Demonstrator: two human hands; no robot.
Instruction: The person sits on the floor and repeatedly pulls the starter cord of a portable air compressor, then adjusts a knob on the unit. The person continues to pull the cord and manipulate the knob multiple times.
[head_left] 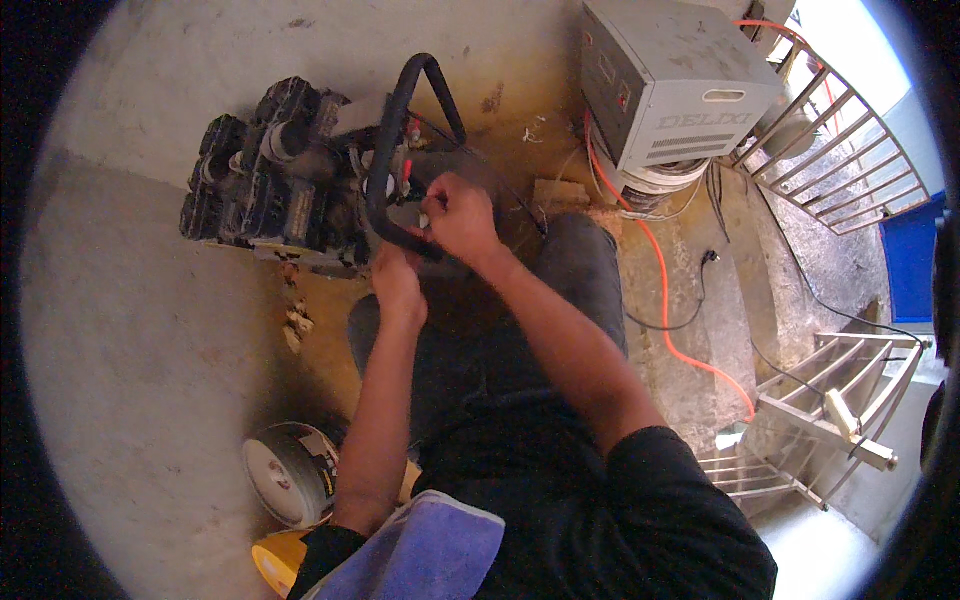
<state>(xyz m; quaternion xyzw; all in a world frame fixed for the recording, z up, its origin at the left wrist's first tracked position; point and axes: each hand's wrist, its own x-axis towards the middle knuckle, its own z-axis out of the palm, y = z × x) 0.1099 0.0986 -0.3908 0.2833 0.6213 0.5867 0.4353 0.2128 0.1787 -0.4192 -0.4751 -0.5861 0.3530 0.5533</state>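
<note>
Black machine (290, 190) sits on the floor, far side, left of middle, just beyond the person's knees. Both hands are at its right end, close by the black looped handle (383, 160). Right hand (460, 220): fingers curled in, apparently pinching at a small pale piece (424, 218); can't confirm the grip. Left hand (398, 285): nearer, just below the handle's near end, fingertips mostly hidden; can't tell whether it pinches anything or just steadies.

Risks, my guess: the small piece could slip and drop among the fittings, since the fingers work in a tight, shadowed spot. Knuckles could knock the handle or the red part (407, 170) just beside them, because the loop crowds the reach. A one-sided pull could shift the machine if the left hand isn't bracing it. The dark cable (470, 150) past the right hand could get snagged by a wrist.

Direction: machine's long axis runs roughly left to right, ribbed black heads (215, 165) at the left end, handle end to the right, by the hands. Handle itself runs near to far, its bend at the far end. Orange line (665, 290) lies well apart, right.
</note>
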